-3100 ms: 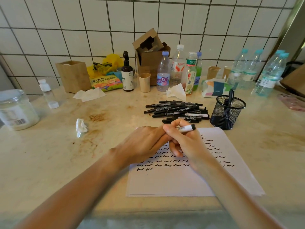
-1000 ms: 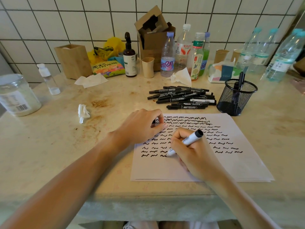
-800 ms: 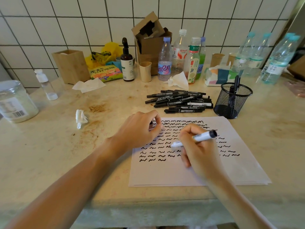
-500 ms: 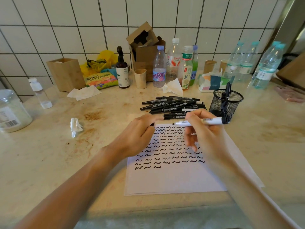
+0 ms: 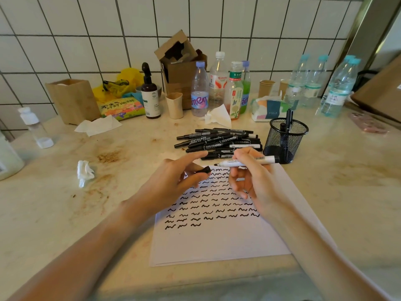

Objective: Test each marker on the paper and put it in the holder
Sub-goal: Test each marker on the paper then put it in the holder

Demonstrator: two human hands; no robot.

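Over paper [image 5: 217,240], hands: left [image 5: 173,183] pinching cap [image 5: 204,170]; right [image 5: 249,181] gripping marker [image 5: 245,162]

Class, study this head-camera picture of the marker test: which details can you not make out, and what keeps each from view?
- Cap in the left hand: mostly hidden by the fingers.
- Printing on the white marker in the right hand: too small, partly under fingers.
- Count of markers in the mesh holder: obscured by mesh.
- Jar: cut off by the left edge.

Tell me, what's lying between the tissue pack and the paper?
In the head view, a pile of black markers lies between the tissue pack and the paper.
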